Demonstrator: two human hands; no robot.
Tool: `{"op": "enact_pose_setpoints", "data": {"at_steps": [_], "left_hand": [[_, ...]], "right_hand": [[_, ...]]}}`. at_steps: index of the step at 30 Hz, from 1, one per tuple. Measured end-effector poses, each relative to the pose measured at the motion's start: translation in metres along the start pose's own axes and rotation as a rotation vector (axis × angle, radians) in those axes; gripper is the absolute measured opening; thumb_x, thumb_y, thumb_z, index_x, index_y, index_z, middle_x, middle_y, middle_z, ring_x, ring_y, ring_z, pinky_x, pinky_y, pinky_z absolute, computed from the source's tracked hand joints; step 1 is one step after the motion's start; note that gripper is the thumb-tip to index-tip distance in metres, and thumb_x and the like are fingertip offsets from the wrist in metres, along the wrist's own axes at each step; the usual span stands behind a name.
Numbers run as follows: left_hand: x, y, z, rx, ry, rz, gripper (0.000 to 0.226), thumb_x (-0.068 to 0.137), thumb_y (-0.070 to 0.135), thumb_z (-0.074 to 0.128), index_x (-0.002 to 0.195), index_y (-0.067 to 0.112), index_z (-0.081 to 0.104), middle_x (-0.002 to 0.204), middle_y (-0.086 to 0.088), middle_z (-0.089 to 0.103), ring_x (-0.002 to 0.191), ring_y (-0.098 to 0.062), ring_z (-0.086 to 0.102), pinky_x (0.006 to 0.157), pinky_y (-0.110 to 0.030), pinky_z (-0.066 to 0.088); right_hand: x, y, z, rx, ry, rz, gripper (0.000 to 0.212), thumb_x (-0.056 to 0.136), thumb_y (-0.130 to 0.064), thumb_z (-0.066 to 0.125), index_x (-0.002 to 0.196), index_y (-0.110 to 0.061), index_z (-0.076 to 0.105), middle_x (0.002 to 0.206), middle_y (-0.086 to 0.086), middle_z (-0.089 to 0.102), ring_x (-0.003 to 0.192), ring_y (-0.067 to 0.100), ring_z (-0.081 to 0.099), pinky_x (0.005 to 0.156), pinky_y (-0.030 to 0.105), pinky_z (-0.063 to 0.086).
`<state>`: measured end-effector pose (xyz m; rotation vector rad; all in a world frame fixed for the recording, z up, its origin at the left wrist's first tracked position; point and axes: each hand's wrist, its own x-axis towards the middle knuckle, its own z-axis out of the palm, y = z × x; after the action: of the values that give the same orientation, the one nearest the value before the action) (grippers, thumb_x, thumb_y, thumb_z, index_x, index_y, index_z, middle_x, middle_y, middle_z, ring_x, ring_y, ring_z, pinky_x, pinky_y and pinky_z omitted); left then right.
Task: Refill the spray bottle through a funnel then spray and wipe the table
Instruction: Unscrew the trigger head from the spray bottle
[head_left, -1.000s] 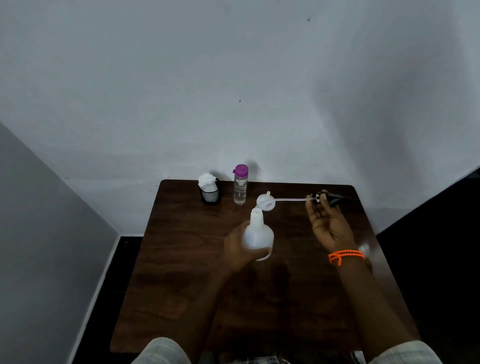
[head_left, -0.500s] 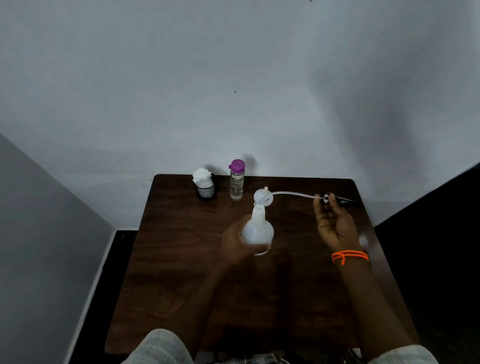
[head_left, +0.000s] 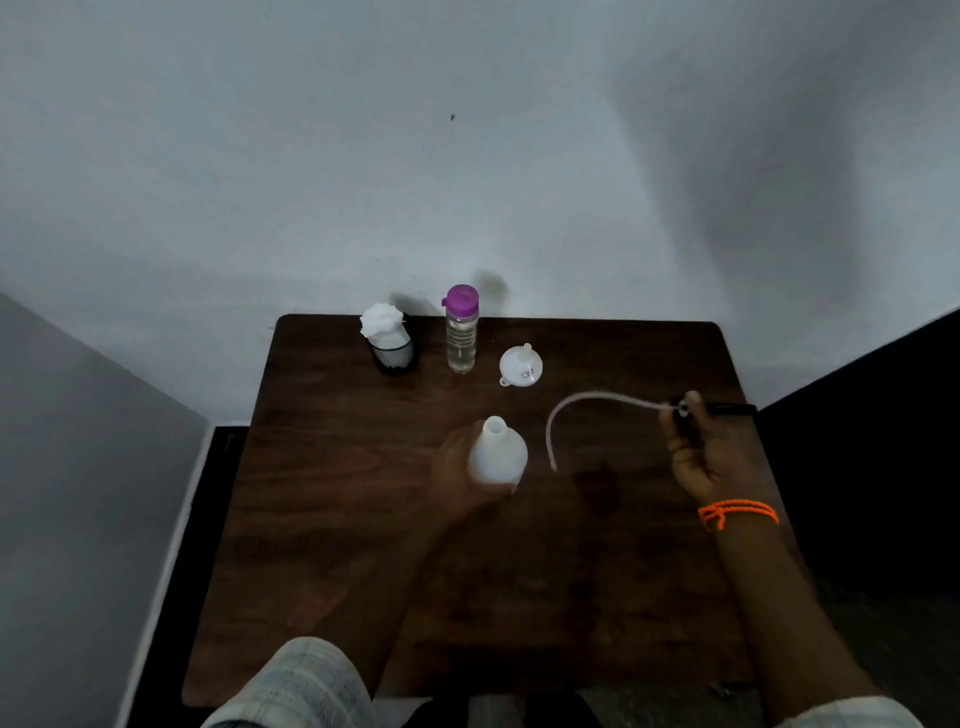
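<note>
My left hand (head_left: 457, 475) grips the white spray bottle body (head_left: 497, 457) at the table's middle; its neck is uncapped and open. My right hand (head_left: 698, 449) holds the black spray head (head_left: 719, 409) over the right side of the table, and the pale dip tube (head_left: 576, 413) curves from it, free of the bottle, its end hanging to the bottle's right. A white funnel (head_left: 521, 365) lies on the table behind the bottle. A clear water bottle with a purple cap (head_left: 461, 328) stands at the back. A black cup of white tissue (head_left: 389, 339) stands to its left.
The dark wooden table (head_left: 363, 545) is pushed against a white wall, with a grey wall to the left and dark floor on both sides. An orange thread band (head_left: 737, 513) circles my right wrist. My knees show at the near edge.
My right hand has drawn the spray head to the right and pulled the dip tube fully out of the bottle. The tube now hangs curved beside the bottle, whose neck is open.
</note>
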<state>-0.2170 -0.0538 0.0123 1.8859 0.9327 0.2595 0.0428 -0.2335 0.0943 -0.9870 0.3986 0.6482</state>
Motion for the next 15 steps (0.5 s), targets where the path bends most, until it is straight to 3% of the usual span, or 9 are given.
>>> {"op": "enact_pose_setpoints", "data": {"at_steps": [3, 5, 6, 8, 10, 12, 14, 15], "left_hand": [[0.008, -0.013, 0.005, 0.008, -0.097, 0.004, 0.087, 0.066, 0.027, 0.096, 0.140, 0.024, 0.051, 0.138, 0.008, 0.054, 0.119, 0.014, 0.046, 0.107, -0.016, 0.040], [0.013, -0.021, 0.010, 0.049, -0.222, 0.037, 0.089, 0.073, 0.023, 0.092, 0.147, 0.015, 0.043, 0.147, 0.000, 0.048, 0.128, 0.003, 0.039, 0.104, 0.001, 0.026], [0.015, -0.026, 0.013, 0.045, -0.255, 0.051, 0.091, 0.074, 0.024, 0.091, 0.149, 0.012, 0.039, 0.150, 0.000, 0.044, 0.133, -0.003, 0.038, 0.105, 0.003, 0.021], [0.015, -0.034, 0.019, 0.050, -0.240, 0.073, 0.098, 0.070, 0.043, 0.090, 0.150, 0.020, 0.038, 0.152, 0.007, 0.040, 0.137, -0.004, 0.038, 0.111, -0.002, 0.019], [0.013, -0.040, 0.024, 0.108, -0.206, 0.114, 0.098, 0.066, 0.056, 0.086, 0.148, 0.027, 0.041, 0.147, 0.016, 0.041, 0.130, 0.006, 0.037, 0.106, 0.002, 0.016], [0.010, -0.042, 0.026, 0.137, -0.150, 0.159, 0.096, 0.066, 0.054, 0.089, 0.146, 0.023, 0.046, 0.147, 0.014, 0.047, 0.128, 0.011, 0.040, 0.107, 0.000, 0.018], [0.008, -0.044, 0.028, 0.163, -0.105, 0.190, 0.098, 0.067, 0.055, 0.089, 0.146, 0.016, 0.048, 0.149, 0.008, 0.050, 0.132, 0.005, 0.042, 0.115, -0.010, 0.022], [0.008, -0.045, 0.029, 0.180, -0.095, 0.202, 0.099, 0.067, 0.057, 0.089, 0.146, 0.014, 0.048, 0.150, 0.004, 0.050, 0.134, -0.002, 0.044, 0.118, -0.013, 0.020]], "right_hand": [[0.025, 0.027, -0.014, -0.338, 0.064, 0.078, 0.016, 0.091, 0.003, 0.066, 0.084, -0.011, 0.070, 0.082, 0.002, 0.074, 0.084, 0.014, 0.069, 0.062, 0.030, 0.063], [0.040, 0.050, -0.025, -0.559, 0.095, 0.111, 0.016, 0.084, 0.004, 0.074, 0.093, -0.006, 0.066, 0.096, 0.011, 0.071, 0.082, 0.020, 0.067, 0.054, 0.027, 0.060], [0.046, 0.061, -0.029, -0.644, 0.109, 0.120, 0.021, 0.080, 0.004, 0.078, 0.095, -0.005, 0.067, 0.100, 0.015, 0.069, 0.079, 0.022, 0.067, 0.052, 0.027, 0.059], [0.051, 0.079, -0.031, -0.833, 0.124, 0.133, 0.029, 0.073, 0.002, 0.085, 0.096, -0.004, 0.069, 0.098, 0.017, 0.070, 0.073, 0.024, 0.068, 0.052, 0.028, 0.060], [0.053, 0.090, -0.031, -1.033, 0.152, 0.143, 0.036, 0.065, -0.005, 0.092, 0.095, -0.005, 0.072, 0.088, 0.015, 0.073, 0.069, 0.025, 0.071, 0.058, 0.035, 0.062], [0.053, 0.098, -0.031, -1.238, 0.133, 0.116, 0.039, 0.060, -0.014, 0.097, 0.089, -0.007, 0.073, 0.079, 0.012, 0.073, 0.064, 0.023, 0.072, 0.052, 0.031, 0.061], [0.052, 0.106, -0.029, -1.407, 0.093, 0.049, 0.033, 0.061, -0.020, 0.097, 0.079, -0.009, 0.072, 0.070, 0.008, 0.070, 0.055, 0.019, 0.069, 0.043, 0.024, 0.056], [0.052, 0.110, -0.029, -1.467, 0.073, 0.029, 0.032, 0.062, -0.023, 0.097, 0.075, -0.008, 0.072, 0.066, 0.009, 0.071, 0.053, 0.021, 0.070, 0.046, 0.027, 0.058]]}}
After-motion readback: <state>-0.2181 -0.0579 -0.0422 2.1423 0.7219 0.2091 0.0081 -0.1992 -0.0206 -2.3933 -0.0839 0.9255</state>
